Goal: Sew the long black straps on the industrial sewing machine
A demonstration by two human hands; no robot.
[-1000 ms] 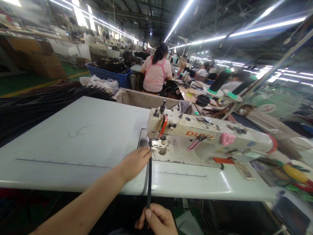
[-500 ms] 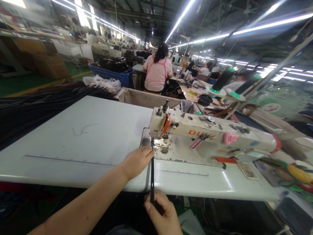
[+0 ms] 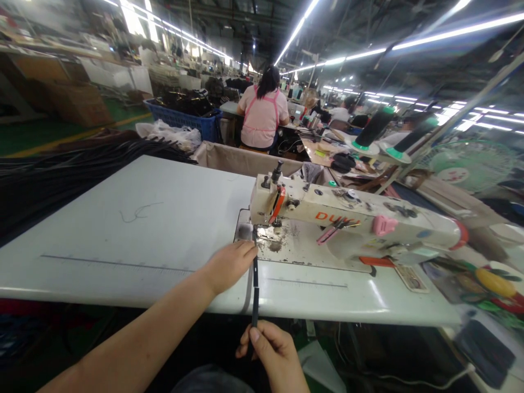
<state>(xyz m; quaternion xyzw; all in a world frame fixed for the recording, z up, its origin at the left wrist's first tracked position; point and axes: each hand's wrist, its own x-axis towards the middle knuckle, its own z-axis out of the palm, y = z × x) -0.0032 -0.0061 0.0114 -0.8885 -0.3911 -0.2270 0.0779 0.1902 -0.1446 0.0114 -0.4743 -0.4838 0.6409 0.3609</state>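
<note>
Black strap, narrow, in two lengths end to end: the far length (image 3: pixel 256 274) lay on the white sewing table (image 3: pixel 98 234), running from the needle plate (image 3: pixel 268 236) of the sewing machine (image 3: pixel 301 210) toward the near edge; the near length (image 3: pixel 256 305) carried on over that edge. A thin pale break showed between them; whether they were joined could not be told. Long axis: roughly square to the near edge, one line through both lengths. Left hand (image 3: pixel 231 266): palm down on the table, just left of the strap, fingertips at the far length beside the plate; whether it pinched or only pressed could not be told. Right hand (image 3: pixel 275 346): off the table's near edge, thumb and fingers pinched on the near length, which pointed from that grip straight away toward the plate. Nearer the plate: the left hand.
</note>
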